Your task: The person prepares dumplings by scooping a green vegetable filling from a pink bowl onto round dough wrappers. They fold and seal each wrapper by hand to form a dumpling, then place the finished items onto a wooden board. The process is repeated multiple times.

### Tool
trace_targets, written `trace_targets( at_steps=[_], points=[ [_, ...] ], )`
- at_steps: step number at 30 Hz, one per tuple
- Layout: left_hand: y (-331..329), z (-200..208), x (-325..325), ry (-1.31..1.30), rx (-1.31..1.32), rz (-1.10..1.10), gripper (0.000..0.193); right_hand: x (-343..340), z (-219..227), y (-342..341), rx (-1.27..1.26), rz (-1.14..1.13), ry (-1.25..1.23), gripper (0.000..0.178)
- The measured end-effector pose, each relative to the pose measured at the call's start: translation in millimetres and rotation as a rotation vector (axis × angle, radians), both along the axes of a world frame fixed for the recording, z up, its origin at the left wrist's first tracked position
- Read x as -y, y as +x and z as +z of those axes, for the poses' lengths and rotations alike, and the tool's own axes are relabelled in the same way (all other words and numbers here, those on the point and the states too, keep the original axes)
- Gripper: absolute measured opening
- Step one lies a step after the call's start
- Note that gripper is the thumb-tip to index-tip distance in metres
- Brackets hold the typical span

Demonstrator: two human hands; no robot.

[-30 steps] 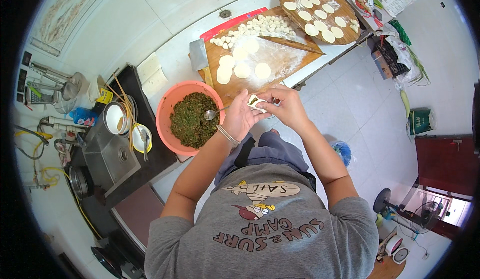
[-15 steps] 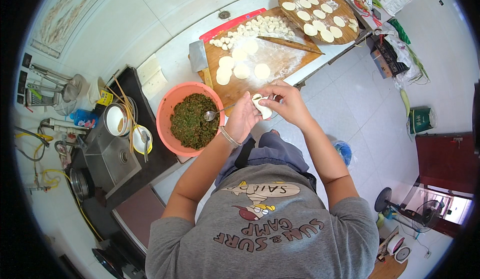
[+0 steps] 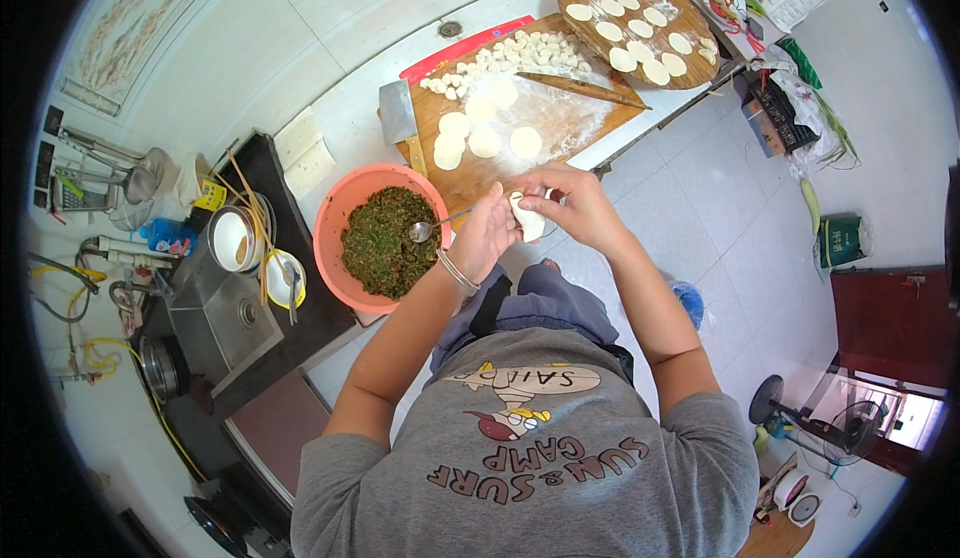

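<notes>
A white dumpling [image 3: 527, 224] is between my two hands, just off the near edge of the wooden cutting board [image 3: 440, 186]. My left hand [image 3: 484, 234] cradles it from the left. From the right, my right hand [image 3: 575, 205] pinches its wrapper edge between thumb and fingers. The wrapper is folded over, and its filling no longer shows. Left of my hands, a pink basin [image 3: 318, 220] holds chopped green filling [image 3: 380, 248]. A metal spoon [image 3: 421, 231] lies over that filling, its handle running behind my left hand.
Round wrappers [image 3: 525, 143], small dough pieces [image 3: 520, 53], a rolling pin [image 3: 580, 90] and a cleaver [image 3: 398, 113] lie on the board. More wrappers cover a round wooden board [image 3: 690, 73] at far right. Bowls [image 3: 232, 238] stand beside the sink [image 3: 225, 323] at left.
The opening in the dumpling wrapper, which showed dark filling, is now pressed together. My right fingers have shifted slightly along its edge; my left hand stays nearly in place.
</notes>
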State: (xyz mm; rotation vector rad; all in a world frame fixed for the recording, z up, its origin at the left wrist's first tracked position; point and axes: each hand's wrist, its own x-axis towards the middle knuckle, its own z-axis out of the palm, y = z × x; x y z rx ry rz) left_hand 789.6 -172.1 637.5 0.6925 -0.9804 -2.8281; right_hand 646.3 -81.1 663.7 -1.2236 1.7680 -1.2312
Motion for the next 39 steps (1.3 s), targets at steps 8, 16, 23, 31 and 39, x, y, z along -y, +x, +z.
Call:
trace_targets(
  at_steps=[8,16,23,31,39],
  points=[
    [1,1,4,0.008,-0.003,-0.052,0.064,1,-4,-8,-0.243,0.117,-0.093,0.013],
    [-1,5,9,0.054,-0.024,-0.080,0.067,8,-2,-5,-0.305,0.148,-0.328,0.007],
    [-1,3,11,0.167,-0.112,-0.165,0.071,8,3,-12,-0.439,0.205,-0.321,0.010],
    [-2,7,14,0.282,-0.124,-0.137,0.071,7,0,-16,-0.512,0.213,-0.341,0.012],
    [-10,32,9,0.517,-0.189,0.277,0.070,7,36,-11,-0.412,-0.174,-0.150,0.012]
  ],
)
